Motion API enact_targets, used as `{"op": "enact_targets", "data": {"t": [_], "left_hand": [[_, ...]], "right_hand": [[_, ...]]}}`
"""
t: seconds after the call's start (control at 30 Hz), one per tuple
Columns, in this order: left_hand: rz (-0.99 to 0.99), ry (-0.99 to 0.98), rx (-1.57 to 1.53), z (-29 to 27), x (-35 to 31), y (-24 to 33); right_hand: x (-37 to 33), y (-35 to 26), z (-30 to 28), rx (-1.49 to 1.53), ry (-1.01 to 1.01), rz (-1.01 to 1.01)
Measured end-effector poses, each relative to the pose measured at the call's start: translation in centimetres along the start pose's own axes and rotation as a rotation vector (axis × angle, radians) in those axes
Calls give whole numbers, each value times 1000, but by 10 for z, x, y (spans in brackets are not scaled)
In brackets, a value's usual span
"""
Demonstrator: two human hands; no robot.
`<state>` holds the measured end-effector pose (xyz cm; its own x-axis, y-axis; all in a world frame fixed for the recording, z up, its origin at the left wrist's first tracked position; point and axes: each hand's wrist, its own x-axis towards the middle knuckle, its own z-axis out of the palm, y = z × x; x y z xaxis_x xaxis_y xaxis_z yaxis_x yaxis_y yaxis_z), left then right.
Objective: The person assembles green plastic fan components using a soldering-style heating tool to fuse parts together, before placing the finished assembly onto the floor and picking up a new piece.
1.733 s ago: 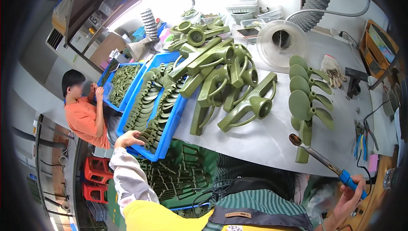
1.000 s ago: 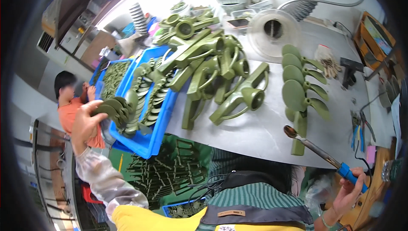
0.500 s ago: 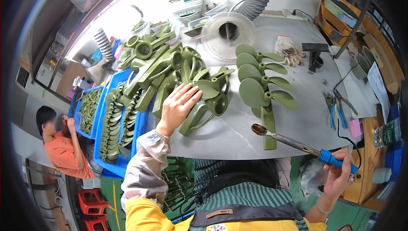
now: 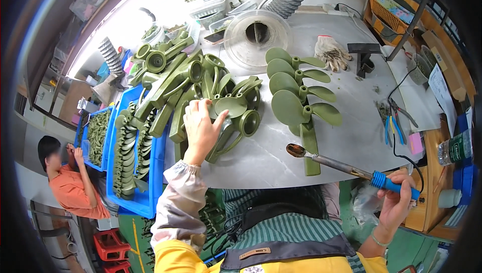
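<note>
My left hand (image 4: 201, 128) is at the near side of a pile of olive-green parts, thumb and fingers apart, next to a green propeller (image 4: 232, 106) lying on top. Whether the fingertips touch a part is hard to see. In my right hand (image 4: 399, 197) is a soldering iron (image 4: 346, 168) with a blue handle, a cord and a darkened spoon-shaped tip. That tip hovers over or beside a long green bar-shaped part (image 4: 311, 160) at the table's front. Beyond it, several green two-bladed propellers (image 4: 288, 106) are lined up in a row, overlapping.
A blue bin (image 4: 156, 182) of stacked green parts stands left of the grey table (image 4: 241, 170). A clear round cover (image 4: 236, 47) with a duct sits at the back. Gloves (image 4: 331, 52), a black stand (image 4: 362, 57) and pliers (image 4: 393, 125) lie right. A person in orange (image 4: 75, 190) sits far left.
My left hand has lifted from flat on a propeller blade, its thumb now spread from the fingers. The right hand still holds the iron. The whole view has shifted slightly.
</note>
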<state>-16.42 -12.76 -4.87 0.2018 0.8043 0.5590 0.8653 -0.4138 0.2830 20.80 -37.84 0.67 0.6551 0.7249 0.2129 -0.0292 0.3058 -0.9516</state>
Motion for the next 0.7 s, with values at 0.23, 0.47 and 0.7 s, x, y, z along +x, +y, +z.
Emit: {"op": "enact_targets", "data": {"t": [0.23, 0.47, 0.7], "left_hand": [[-15, -24, 224, 22, 8, 2], [-461, -322, -702, -3, 24, -15], [-609, -232, -1196, -74, 13, 6]], "right_hand": [[-1, -5, -2, -20, -10, -27], [-3, -5, -6, 25, -62, -22], [-7, -10, -11, 5, -57, 1]]}}
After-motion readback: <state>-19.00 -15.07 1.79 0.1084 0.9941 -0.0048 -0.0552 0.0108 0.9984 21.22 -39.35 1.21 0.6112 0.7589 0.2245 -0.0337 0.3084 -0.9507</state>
